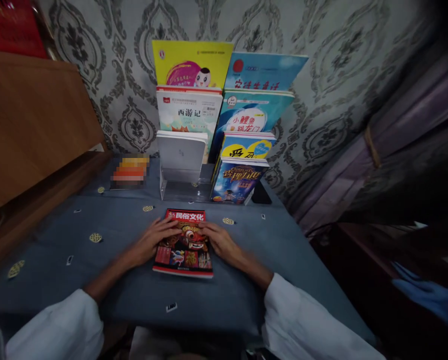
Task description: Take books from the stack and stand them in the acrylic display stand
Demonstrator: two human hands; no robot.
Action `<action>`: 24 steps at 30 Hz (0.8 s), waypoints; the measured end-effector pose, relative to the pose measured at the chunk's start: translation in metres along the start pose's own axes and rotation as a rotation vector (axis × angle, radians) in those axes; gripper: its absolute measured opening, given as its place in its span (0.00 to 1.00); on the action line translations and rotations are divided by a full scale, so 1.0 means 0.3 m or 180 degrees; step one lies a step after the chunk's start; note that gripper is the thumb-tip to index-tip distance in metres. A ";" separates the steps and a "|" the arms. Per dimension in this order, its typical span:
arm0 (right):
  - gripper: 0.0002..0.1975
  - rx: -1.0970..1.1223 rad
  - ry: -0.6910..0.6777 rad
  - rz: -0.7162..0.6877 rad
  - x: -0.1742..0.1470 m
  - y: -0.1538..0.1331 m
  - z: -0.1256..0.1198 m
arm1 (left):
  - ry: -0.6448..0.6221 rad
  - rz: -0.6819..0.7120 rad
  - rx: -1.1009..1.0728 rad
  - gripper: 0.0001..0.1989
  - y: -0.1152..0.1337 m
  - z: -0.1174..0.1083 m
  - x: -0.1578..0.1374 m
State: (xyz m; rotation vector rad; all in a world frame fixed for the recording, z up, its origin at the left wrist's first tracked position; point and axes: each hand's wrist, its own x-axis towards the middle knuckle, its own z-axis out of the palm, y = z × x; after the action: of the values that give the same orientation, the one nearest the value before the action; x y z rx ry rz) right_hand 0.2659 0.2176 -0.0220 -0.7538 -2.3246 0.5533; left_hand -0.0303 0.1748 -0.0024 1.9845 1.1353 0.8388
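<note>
A red and black book [188, 257] with a mask on its cover lies on the cloth-covered table in front of me. My left hand [157, 239] grips its left edge, fingers stretched over the cover and the thumb hidden. At the opposite edge, my right hand [221, 244] holds the book with its fingertips on the upper part of the cover. Just behind stands a clear acrylic book rack [179, 192] in stepped tiers. Its front left step has a bare low section, with a pale book [182, 157] behind it; a blue book [237, 182] fills the front right.
More books stand higher in the rack, among them a yellow one [192, 60] and a light blue one [265, 70]. A blurred orange item [130, 171] lies left of it. Behind the rack's right side is a dark phone-like object [262, 194]. A wooden cabinet [40, 115] borders the left.
</note>
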 end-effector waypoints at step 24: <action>0.33 -0.0397 -0.0496 0.0615 0.060 0.003 0.092 | -0.0282 0.0043 0.0581 0.30 -0.028 0.036 -0.038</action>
State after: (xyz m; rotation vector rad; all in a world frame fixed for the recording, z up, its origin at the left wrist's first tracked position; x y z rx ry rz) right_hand 0.2361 0.2245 -0.0344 -1.0352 -2.4629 0.5727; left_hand -0.0302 0.1651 -0.0174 2.1577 1.1840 0.6670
